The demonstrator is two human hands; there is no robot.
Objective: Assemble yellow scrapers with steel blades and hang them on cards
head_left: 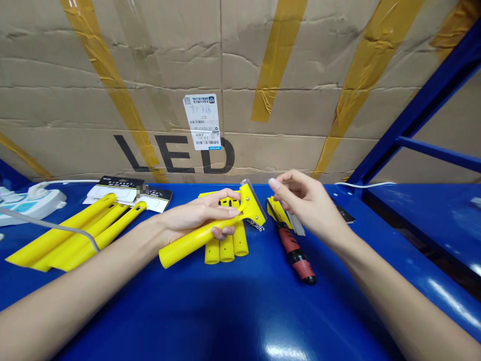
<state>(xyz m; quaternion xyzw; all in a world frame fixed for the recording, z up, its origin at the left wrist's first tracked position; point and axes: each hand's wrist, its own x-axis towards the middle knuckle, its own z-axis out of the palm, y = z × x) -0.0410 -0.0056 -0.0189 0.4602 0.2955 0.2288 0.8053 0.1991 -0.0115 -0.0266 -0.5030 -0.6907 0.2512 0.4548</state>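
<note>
My left hand (206, 213) is closed around the handle of a yellow scraper (195, 239), its head tilted up to the right. A metal strip and small screws show on that head. To the right of it, my right hand (308, 200) is raised with thumb and fingers curled together; anything between them is too small or hidden to make out. Below the scraper lie several yellow tube handles (226, 250), partly covered by my left hand. Small screws (257, 225) form a little heap beside the head. A red and black electric screwdriver (296, 253) lies below my right hand.
Yellow plastic pieces (276, 208) and a grey metal strip (296, 224) lie behind the screwdriver. Long yellow handles (82, 228) and black-and-white cards (156, 199) are at left, near a white power strip (33, 205) with a grey cable. A cardboard box (240, 65) stands behind.
</note>
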